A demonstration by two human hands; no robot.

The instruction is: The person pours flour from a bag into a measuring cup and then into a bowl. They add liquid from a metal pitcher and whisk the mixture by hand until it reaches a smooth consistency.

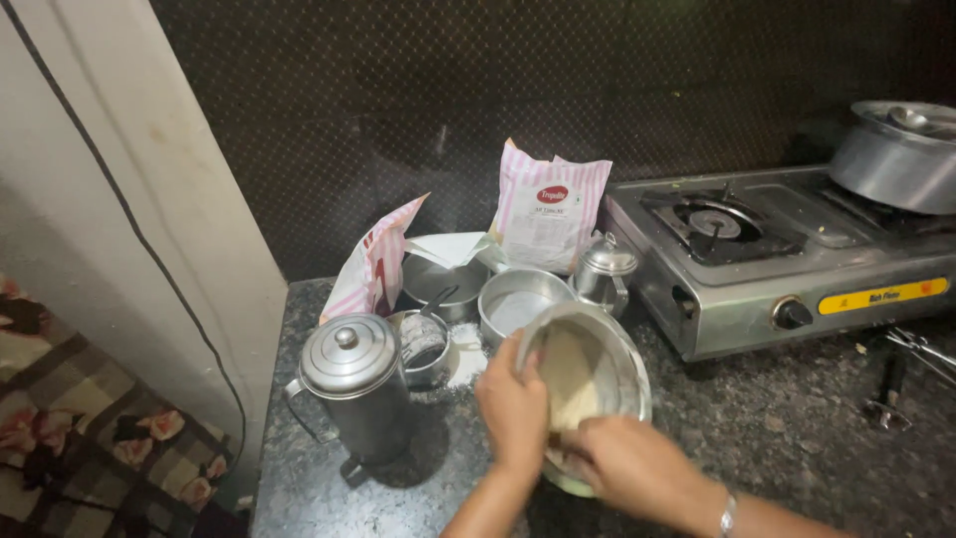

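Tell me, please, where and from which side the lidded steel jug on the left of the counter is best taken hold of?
Probably by its side handle. The lidded steel jug stands upright with its handle jutting out to the left, so coming in from the left lets the fingers wrap it. The round body is smooth and wide, and the lid knob might only lift the lid.

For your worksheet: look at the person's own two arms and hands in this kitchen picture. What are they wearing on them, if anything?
Both forearms are bare, with no sleeves in view. The left hand shows no ring, watch or glove. The right hand is also ungloved, and a thin silver-coloured bracelet circles its wrist. No other jewellery or markings can be made out.
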